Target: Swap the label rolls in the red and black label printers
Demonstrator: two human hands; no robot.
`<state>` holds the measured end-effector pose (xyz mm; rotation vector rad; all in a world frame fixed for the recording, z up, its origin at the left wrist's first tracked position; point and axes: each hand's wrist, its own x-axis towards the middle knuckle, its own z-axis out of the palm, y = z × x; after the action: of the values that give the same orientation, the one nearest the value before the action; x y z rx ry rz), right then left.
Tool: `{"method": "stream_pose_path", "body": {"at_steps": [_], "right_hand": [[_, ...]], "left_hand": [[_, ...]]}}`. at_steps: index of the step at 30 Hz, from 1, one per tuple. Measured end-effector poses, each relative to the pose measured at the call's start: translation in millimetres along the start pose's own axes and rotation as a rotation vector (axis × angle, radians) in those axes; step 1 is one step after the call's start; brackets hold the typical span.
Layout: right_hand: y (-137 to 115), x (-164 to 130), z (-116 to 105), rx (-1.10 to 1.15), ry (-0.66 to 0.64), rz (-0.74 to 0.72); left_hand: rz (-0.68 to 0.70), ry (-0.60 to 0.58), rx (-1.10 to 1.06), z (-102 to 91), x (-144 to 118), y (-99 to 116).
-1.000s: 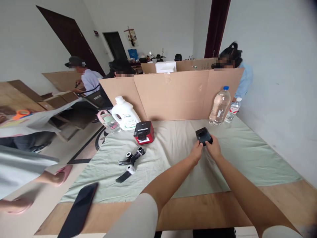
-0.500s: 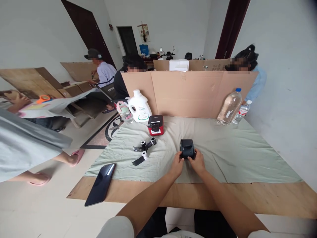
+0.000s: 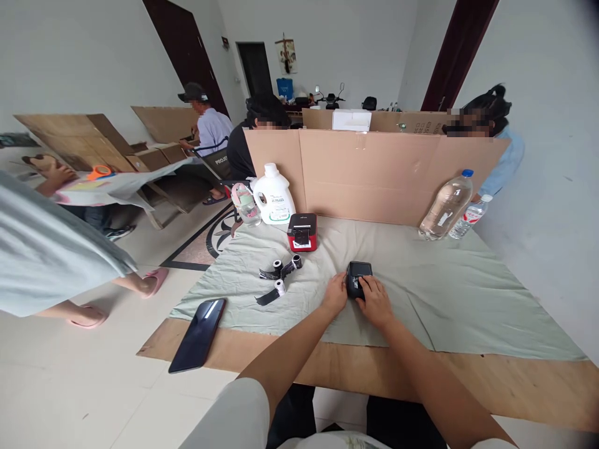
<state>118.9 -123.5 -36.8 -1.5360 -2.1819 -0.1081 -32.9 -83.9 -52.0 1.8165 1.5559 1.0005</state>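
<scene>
A small black printer point(image 3: 354, 269) rests on the cloth in front of me. My left hand point(image 3: 336, 293) is closed against its left side, bracing it. Over its front right corner lies my right hand point(image 3: 375, 300), fingers bent onto the top and thumb at the front edge. Those fingers hide part of the top. Left of my hands are several small paper rolls, among them a white-cored roll point(image 3: 279, 287) with a black strip trailing out. Behind them stands a red and black printer point(image 3: 302, 233) with a black strip at its front.
A dark tablet point(image 3: 197, 335) overhangs the table's front left edge. At the back are a white jug point(image 3: 275, 196), a pink-topped bottle point(image 3: 247, 206), a cardboard partition point(image 3: 369, 174), a large blue-capped bottle point(image 3: 447, 206) and a smaller bottle point(image 3: 472, 218). Other people are around the room.
My right hand has moved from the black printer's right side onto its top. My left hand stays at its left side. The whole view has shifted slightly.
</scene>
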Motion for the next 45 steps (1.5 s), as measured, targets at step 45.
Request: {"method": "stream_pose_path", "body": {"at_steps": [45], "right_hand": [[11.9,-7.1,23.4,0.192,0.014,0.177]], "left_hand": [[0.095,-0.184,0.225,-7.8,18.1,0.7]]}}
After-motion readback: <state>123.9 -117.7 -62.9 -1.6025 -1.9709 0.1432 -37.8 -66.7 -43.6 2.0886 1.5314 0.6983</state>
